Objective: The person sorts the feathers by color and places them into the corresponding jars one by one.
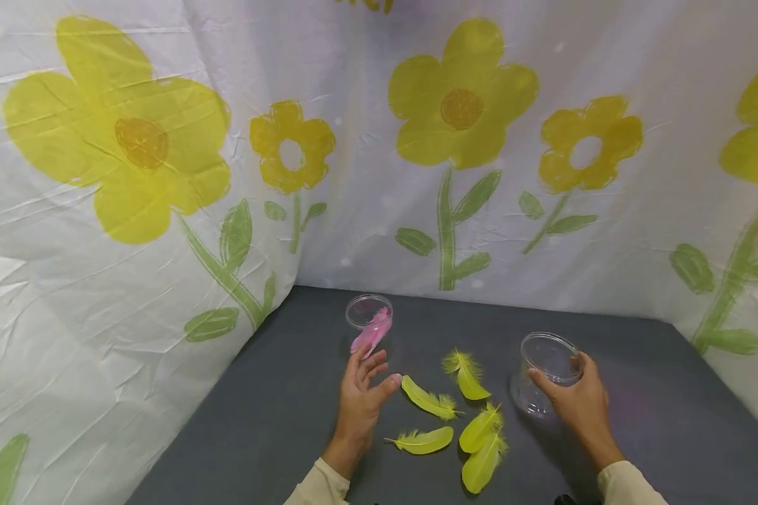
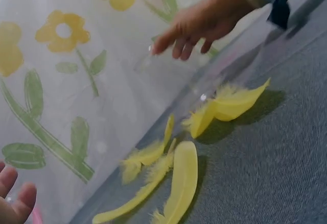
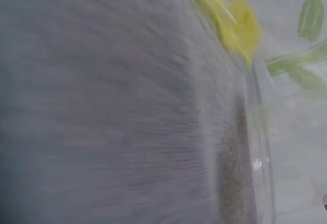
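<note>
My right hand (image 1: 582,403) grips a clear plastic jar (image 1: 540,400) by its rim, thumb toward the near side and fingers around the far right side. The jar shows nothing inside. My left hand (image 1: 358,403) holds nothing; its fingers are spread and relaxed just in front of a second clear jar (image 1: 349,322). Pink feathers (image 1: 371,333) show in that jar, and the fingertips overlap their lower end in the head view. Between the hands lie several yellow feathers (image 1: 422,442), two of them overlapping. The left wrist view shows these feathers (image 2: 184,178) close up.
A dark grey tabletop (image 1: 278,393) lies under everything. White cloth (image 1: 354,231) printed with yellow flowers hangs behind it and along both sides. A small dark object (image 1: 565,499) pokes in at the bottom edge near the right sleeve (image 1: 632,484).
</note>
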Motion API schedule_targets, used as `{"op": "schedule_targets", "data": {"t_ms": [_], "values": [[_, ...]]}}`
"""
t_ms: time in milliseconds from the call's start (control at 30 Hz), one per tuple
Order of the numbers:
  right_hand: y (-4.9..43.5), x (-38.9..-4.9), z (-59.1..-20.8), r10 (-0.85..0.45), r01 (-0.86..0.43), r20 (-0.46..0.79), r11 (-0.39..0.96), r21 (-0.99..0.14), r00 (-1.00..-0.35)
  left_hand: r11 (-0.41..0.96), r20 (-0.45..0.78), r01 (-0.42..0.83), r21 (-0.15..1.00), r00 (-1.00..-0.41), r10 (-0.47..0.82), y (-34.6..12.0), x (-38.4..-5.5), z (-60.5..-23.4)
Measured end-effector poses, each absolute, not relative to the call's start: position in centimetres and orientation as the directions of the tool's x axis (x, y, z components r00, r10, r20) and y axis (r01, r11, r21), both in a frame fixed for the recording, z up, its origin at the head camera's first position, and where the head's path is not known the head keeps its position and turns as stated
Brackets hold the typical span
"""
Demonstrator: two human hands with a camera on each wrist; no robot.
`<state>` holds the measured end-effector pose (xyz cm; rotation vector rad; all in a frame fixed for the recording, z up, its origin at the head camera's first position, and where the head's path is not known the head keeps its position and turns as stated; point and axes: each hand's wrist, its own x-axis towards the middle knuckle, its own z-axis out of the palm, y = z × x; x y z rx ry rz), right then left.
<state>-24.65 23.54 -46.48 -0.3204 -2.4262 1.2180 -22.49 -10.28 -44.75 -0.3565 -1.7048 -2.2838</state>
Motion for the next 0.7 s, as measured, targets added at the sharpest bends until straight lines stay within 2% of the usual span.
{"op": "schedule_targets", "data": {"t_ms": [200, 433, 700], "values": [[23.6, -22.9, -46.5, 0.379, 0.031, 0.247, 0.595, -0.803, -0.892, -0.259, 0.257, 0.259, 0.931, -0.966, -0.041, -9.7, -24.1, -46.0], [23.6, -22.7, -46.6, 0.386, 0.023, 0.255, 0.588, -0.809, -0.887, -0.196, 0.147, 0.145, 0.970, -0.989, -0.008, -9.6, -26.6, -47.2], [23.6, -22.9, -46.8, 0.392, 0.023, 0.257, 0.584, -0.812, -0.883, -0.050, 0.030, 0.028, 0.998, -0.999, 0.031, -9.7, -29.1, -49.1]]}}
